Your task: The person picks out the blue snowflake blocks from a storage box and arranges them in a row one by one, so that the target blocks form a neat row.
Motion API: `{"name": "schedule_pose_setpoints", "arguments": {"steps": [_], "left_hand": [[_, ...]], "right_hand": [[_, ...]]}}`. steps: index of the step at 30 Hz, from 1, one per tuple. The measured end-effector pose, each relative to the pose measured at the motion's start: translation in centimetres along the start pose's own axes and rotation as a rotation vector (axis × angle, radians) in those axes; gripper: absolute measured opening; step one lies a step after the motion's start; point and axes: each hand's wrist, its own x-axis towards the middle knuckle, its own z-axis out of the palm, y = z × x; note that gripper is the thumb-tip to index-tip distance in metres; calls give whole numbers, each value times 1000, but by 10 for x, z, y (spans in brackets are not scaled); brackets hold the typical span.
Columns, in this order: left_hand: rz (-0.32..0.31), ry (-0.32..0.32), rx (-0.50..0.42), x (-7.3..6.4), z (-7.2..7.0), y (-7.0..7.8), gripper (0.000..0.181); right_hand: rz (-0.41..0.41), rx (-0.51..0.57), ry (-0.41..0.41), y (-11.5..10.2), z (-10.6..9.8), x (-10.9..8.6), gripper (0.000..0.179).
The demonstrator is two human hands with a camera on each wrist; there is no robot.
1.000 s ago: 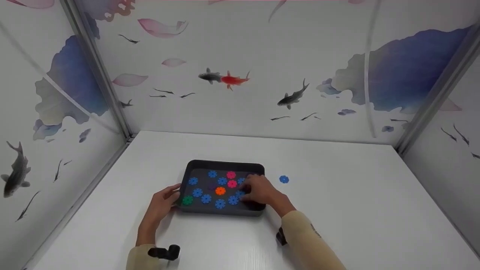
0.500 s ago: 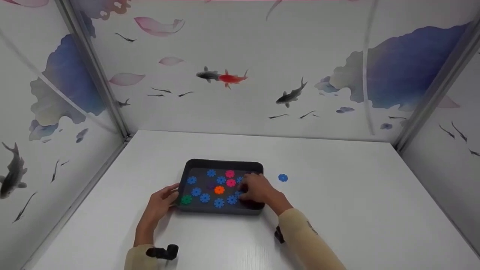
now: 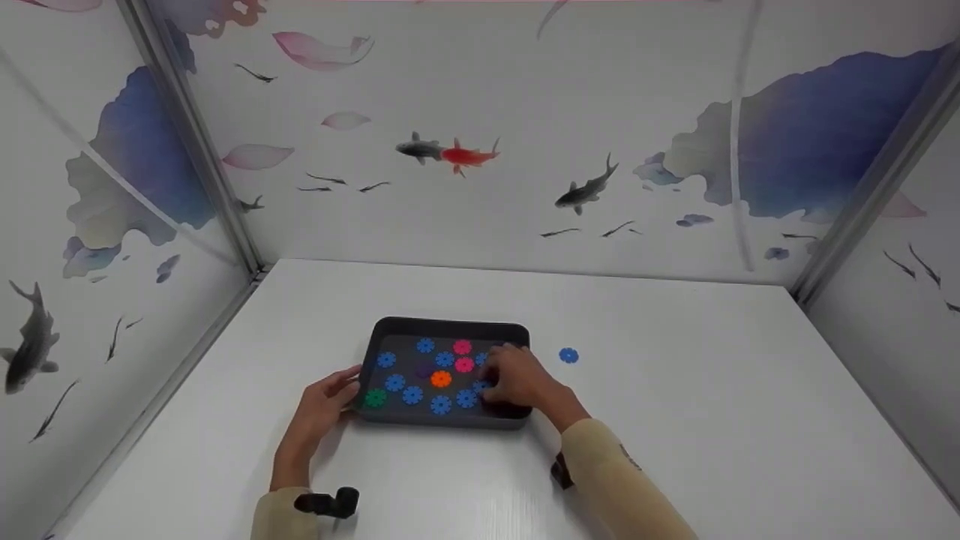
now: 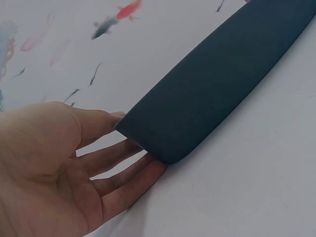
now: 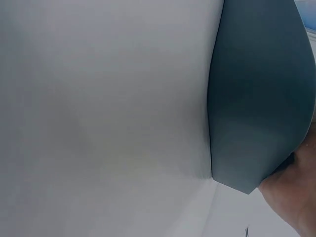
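A dark rectangular tray point(image 3: 442, 424) sits on the white table, with flower-shaped plastic discs scattered flat across its floor. Most are blue, like the disc point(image 3: 440, 405) near its front side; two pink ones, an orange one point(image 3: 441, 379), a green one point(image 3: 375, 397) and a dim purple one also show. My left hand point(image 3: 324, 409) touches the tray's left end with its fingers loosely extended, as the left wrist view shows too. My right hand point(image 3: 517, 376) reaches over the right side into the tray, fingers bent downward among blue discs. Its fingertips are partly hidden, and whatever they hold cannot be made out.
One blue disc point(image 3: 568, 355) lies on the table point(image 3: 675, 390) right of the tray. White panels printed with fish and petals enclose the table at the back and both sides. Each wrist carries a small black camera point(image 3: 330, 503).
The whole view shifts slightly with the head. My right hand's fingers bend a little more in the tray; my left hand and the discs keep their places.
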Motion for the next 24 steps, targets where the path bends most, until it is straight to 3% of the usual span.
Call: {"name": "schedule_pose_setpoints", "arguments": {"steps": [8, 13, 24], "left_hand": [[-5, -2, -23, -1, 0, 0, 43], [-4, -6, -26, -1, 0, 1, 43], [-30, -21, -56, -2, 0, 1, 44]], "right_hand": [[38, 86, 9, -1, -3, 0, 25], [22, 77, 23, -1, -11, -2, 24], [-70, 32, 206, 9, -40, -13, 25]]}}
